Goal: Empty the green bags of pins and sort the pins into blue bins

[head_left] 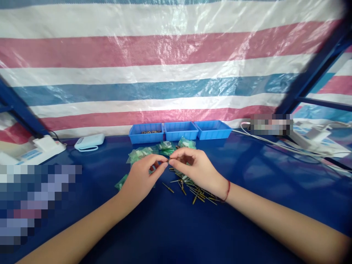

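As the left hand (140,175) and right hand (200,168) meet in narrow pinches, they seem to hold a tiny piece (168,160) above the table (176,231), near metal pins (198,195) and green bags (140,152); the step looks like fine fingertip handling, calling next for a light, steady grip.

Behind the counter (176,234) there hangs a plastic sheet (165,88), which has wide horizontal stripes of white, red and blue. Its surface is wrinkled and gives back the light in many bright spots. At the right a dark blue post (315,69) with a thin crossbar (324,104) appears slanted; another blue post (22,107) is at the left. The counter is dark blue, with soft reflections.
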`<state>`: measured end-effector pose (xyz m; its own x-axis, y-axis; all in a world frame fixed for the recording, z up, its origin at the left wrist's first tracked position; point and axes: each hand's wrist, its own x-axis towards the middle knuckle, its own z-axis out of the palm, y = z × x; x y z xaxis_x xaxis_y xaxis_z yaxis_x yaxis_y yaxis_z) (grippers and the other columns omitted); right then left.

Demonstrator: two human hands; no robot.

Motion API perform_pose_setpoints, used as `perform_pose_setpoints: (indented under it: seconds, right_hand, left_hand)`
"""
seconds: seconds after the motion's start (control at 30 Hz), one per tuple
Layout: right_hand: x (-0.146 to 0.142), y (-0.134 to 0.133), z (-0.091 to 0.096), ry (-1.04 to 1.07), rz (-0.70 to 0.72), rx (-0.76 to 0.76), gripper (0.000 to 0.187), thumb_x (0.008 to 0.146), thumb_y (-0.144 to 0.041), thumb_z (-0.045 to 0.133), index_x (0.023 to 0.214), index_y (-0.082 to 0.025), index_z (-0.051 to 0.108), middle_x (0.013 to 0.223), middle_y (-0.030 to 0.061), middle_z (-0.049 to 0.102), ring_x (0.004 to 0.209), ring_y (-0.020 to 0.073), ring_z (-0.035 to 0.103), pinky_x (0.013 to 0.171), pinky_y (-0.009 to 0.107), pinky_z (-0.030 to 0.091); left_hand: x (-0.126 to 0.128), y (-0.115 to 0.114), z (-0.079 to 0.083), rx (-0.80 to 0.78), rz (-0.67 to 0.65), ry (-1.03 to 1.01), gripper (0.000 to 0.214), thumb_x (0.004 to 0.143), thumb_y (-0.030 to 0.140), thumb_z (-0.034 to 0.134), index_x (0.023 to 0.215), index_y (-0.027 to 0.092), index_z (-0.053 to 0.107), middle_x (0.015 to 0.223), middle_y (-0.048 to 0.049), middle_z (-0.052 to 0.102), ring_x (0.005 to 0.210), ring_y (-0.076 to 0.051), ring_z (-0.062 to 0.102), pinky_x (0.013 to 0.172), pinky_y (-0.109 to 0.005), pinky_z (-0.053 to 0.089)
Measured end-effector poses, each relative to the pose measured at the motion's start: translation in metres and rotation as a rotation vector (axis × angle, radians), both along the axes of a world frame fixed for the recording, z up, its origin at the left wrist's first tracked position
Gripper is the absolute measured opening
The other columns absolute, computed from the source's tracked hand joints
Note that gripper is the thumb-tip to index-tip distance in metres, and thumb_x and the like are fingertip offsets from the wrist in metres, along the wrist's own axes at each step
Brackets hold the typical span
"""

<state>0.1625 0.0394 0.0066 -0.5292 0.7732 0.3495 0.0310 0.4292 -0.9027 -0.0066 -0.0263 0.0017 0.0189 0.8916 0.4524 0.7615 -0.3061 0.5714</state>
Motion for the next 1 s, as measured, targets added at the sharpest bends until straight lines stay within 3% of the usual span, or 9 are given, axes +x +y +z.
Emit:
perform_pose_setpoints:
  seconds: [0.13,0.23,0.43,0.57,0.7,0.87,0.93,1.0]
  right_hand:
    - [0.002,0.001,0.002,-0.007,0.000,0.052,0.016,0.080,-0.032,0.064,0.087,-0.018,0.065,0.082,0.0032,0.067,0.070,0.0134,0.059,0.063,0.028,0.047]
    - [0.007,0.012,0.003,0.031,-0.057,0.053,0.016,0.082,-0.033,0.060,0.088,-0.018,0.064,0.082,0.0023,0.065,0.071,0.0130,0.058,0.065,0.028,0.046]
    - [0.018,0.035,-0.002,0.009,-0.205,0.074,0.017,0.083,-0.030,0.053,0.080,-0.016,0.062,0.079,0.0021,0.063,0.067,0.0116,0.053,0.062,0.026,0.044]
    - [0.021,0.035,0.003,-0.027,-0.210,0.122,0.014,0.082,-0.026,0.052,0.082,-0.017,0.063,0.075,0.0009,0.061,0.066,0.0115,0.052,0.059,0.026,0.042]
    - [0.037,0.035,0.011,-0.159,-0.133,0.237,0.015,0.083,-0.022,0.050,0.084,-0.017,0.065,0.079,0.0015,0.065,0.069,0.0122,0.056,0.060,0.026,0.043]
    - [0.067,0.047,0.002,-0.330,-0.216,0.379,0.015,0.081,-0.017,0.051,0.086,-0.017,0.066,0.087,0.0033,0.067,0.069,0.0129,0.058,0.063,0.028,0.044]
    - [0.073,0.049,0.000,-0.433,-0.188,0.394,0.016,0.079,-0.014,0.052,0.084,-0.017,0.066,0.086,0.0036,0.067,0.068,0.0127,0.057,0.063,0.028,0.045]
    - [0.076,0.048,0.001,-0.531,-0.105,0.427,0.014,0.078,-0.015,0.054,0.081,-0.017,0.067,0.083,0.0029,0.066,0.068,0.0128,0.057,0.064,0.028,0.044]
  left_hand:
    - [0.000,0.002,0.000,0.017,-0.008,0.073,0.015,0.090,0.030,0.051,0.089,0.024,0.064,0.084,0.0021,0.069,0.069,-0.013,0.061,0.066,-0.024,0.047]
    - [-0.010,0.018,0.011,0.044,0.055,0.114,0.019,0.090,0.035,0.049,0.091,0.023,0.064,0.088,0.0003,0.070,0.073,-0.015,0.063,0.068,-0.025,0.047]
    - [-0.049,0.099,0.045,0.112,0.308,0.325,0.027,0.089,0.037,0.044,0.093,0.021,0.065,0.093,-0.0057,0.071,0.085,-0.024,0.064,0.074,-0.031,0.045]
    - [-0.060,0.134,0.049,0.038,0.370,0.483,0.026,0.085,0.032,0.049,0.095,0.016,0.066,0.097,-0.0136,0.069,0.092,-0.031,0.061,0.080,-0.040,0.045]
    - [-0.041,0.117,0.039,0.058,0.282,0.513,0.032,0.086,0.031,0.048,0.111,0.016,0.063,0.113,-0.0134,0.064,0.106,-0.031,0.055,0.091,-0.043,0.041]
    - [-0.001,0.064,0.022,0.011,-0.097,0.409,0.029,0.093,0.032,0.040,0.093,0.021,0.066,0.100,-0.0038,0.068,0.094,-0.020,0.059,0.087,-0.036,0.043]
    - [0.011,0.048,0.013,-0.025,-0.187,0.414,0.031,0.094,0.038,0.040,0.093,0.021,0.067,0.097,-0.0031,0.068,0.090,-0.019,0.059,0.086,-0.036,0.043]
    - [0.019,0.037,0.005,-0.060,-0.196,0.428,0.037,0.089,0.051,0.046,0.100,0.021,0.066,0.100,-0.0044,0.066,0.094,-0.021,0.057,0.088,-0.039,0.042]
